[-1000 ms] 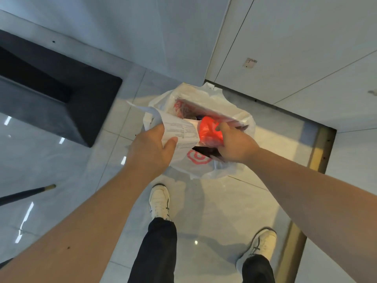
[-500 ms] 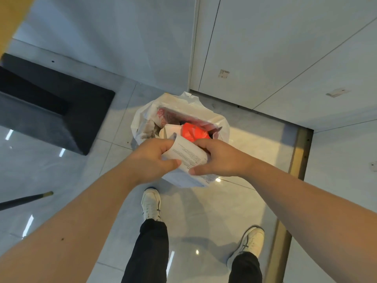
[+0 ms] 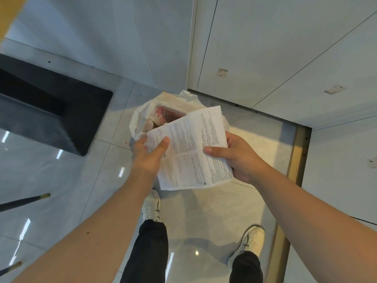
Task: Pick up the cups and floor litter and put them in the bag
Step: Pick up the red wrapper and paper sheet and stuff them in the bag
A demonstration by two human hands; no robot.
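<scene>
A white plastic bag (image 3: 142, 119) with red print stands open on the floor in front of me, partly covered by a printed paper sheet (image 3: 191, 150). Both hands hold that sheet above the bag. My left hand (image 3: 149, 154) pinches its left edge with the thumb on top. My right hand (image 3: 238, 158) grips its right edge, thumb across the print. The sheet is spread open and tilted, hiding most of the bag's mouth. A red-and-white item shows inside the bag at the far side.
A dark block-shaped base (image 3: 61, 115) stands at the left. White wall panels (image 3: 285, 48) rise behind the bag. A brass floor strip (image 3: 293, 160) runs along the right. Two dark rods (image 3: 24, 201) poke in from the left. My white shoes (image 3: 152, 207) stand below.
The paper was folded small in my left hand beside a red item held by my right; now it is unfolded and held by both hands. The red item is out of sight.
</scene>
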